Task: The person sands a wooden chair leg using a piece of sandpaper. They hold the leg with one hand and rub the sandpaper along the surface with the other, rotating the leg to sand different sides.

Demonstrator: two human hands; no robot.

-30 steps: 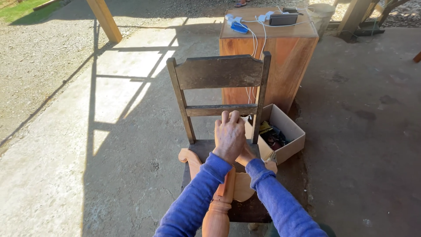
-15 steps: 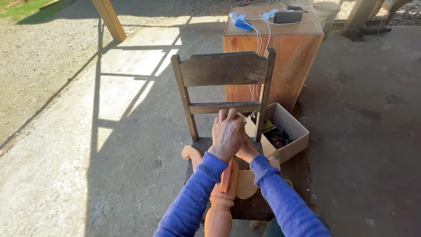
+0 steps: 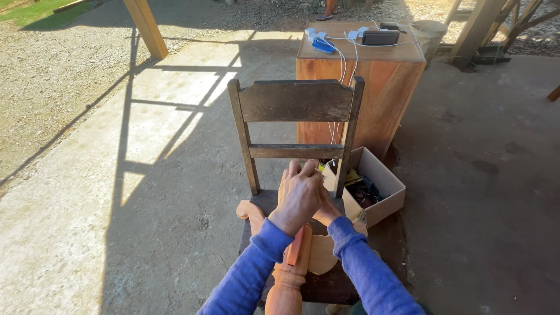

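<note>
The concrete floor (image 3: 146, 192) fills most of the view, half in sun and half in shade. Behind the work stands a tall wooden cabinet (image 3: 361, 99) with a dark device (image 3: 381, 37) and white cables (image 3: 344, 58) on its top. In front of it sits the dark wooden chair (image 3: 294, 146), upright, its back facing the person. Just to the right of the chair, on the floor, there's an open cardboard box (image 3: 376, 186) with small items inside. Lying across the chair seat is the carved wooden piece (image 3: 291, 262), pale orange, with a turned, rounded end nearest the camera and curved lobes out to each side. Both blue sleeves (image 3: 251, 274) reach in over it. The left hand (image 3: 300, 195) is on top, fingers curled down and covering the right hand (image 3: 326, 213), which sits beneath against the wood. Whether either hand actually grips anything, the person's own knuckles hide it; it cannot be told.
</note>
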